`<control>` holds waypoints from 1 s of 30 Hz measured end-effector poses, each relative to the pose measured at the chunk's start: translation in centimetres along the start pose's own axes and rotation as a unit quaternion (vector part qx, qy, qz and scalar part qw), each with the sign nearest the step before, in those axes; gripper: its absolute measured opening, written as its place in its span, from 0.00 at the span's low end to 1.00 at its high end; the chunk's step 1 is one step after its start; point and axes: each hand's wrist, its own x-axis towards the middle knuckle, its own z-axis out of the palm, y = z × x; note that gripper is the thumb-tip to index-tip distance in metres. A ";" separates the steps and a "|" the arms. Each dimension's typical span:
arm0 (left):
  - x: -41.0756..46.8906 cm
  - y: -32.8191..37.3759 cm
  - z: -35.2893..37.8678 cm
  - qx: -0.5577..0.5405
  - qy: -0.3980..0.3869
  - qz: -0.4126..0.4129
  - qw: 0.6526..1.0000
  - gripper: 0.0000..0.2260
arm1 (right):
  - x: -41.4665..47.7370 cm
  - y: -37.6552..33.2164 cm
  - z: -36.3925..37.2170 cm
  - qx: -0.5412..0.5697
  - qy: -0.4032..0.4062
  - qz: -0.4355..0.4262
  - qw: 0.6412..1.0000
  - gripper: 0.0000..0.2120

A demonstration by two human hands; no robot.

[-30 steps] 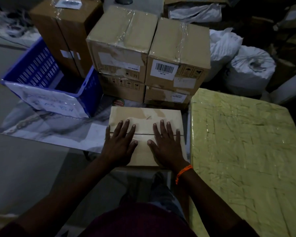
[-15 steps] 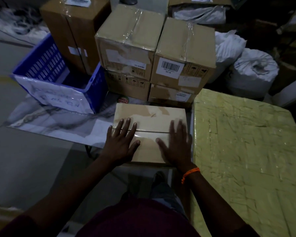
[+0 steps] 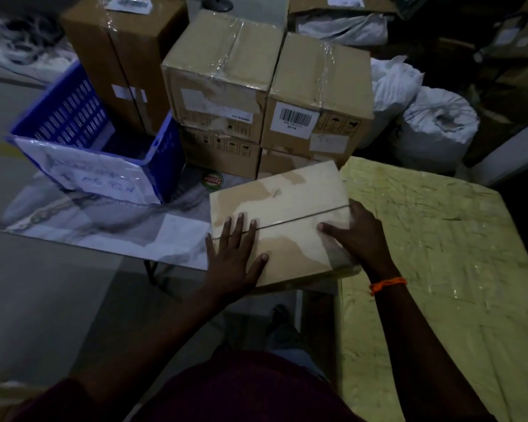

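Note:
A flat brown cardboard box [image 3: 287, 202] with a taped seam across its top lies in front of me, turned at a slant. Its right end overlaps the yellow wrapped package [image 3: 439, 269]. My left hand [image 3: 232, 260] presses flat on the box's near left corner with the fingers spread. My right hand [image 3: 360, 239] holds the box's right edge. Its thumb lies on top, and its fingers reach over the side, hidden from view. An orange band circles the right wrist.
Taped cartons [image 3: 226, 86] stand stacked just behind the box, with a tall carton [image 3: 119, 56] further left. A blue slatted crate [image 3: 70, 111] with a paper label sits at the left on a marbled sheet [image 3: 104, 226]. A small green tape roll [image 3: 212, 179] lies by the crate. White sacks [image 3: 436, 126] sit at the back right.
The right hand slid from the box's top to its right edge. The box turned so its right end swung away, onto the yellow package. The left hand stayed flat on top.

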 end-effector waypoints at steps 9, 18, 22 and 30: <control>-2.8 -4.8 -2.4 -0.083 0.002 -0.021 0.996 0.41 | -1.2 -10.4 1.6 -0.099 -0.080 -0.214 0.969 0.49; 0.1 -4.7 -12.4 -0.106 0.268 0.077 0.954 0.40 | -0.5 -13.1 3.7 -0.141 -0.210 -0.437 0.863 0.43; 1.4 -4.6 -13.7 -0.020 0.254 0.168 0.952 0.25 | -0.2 -11.3 3.5 -0.122 -0.232 -0.441 0.859 0.39; 0.3 -5.5 -13.2 -0.019 0.228 0.181 0.956 0.23 | -2.0 -10.7 4.8 -0.075 -0.176 -0.441 0.877 0.32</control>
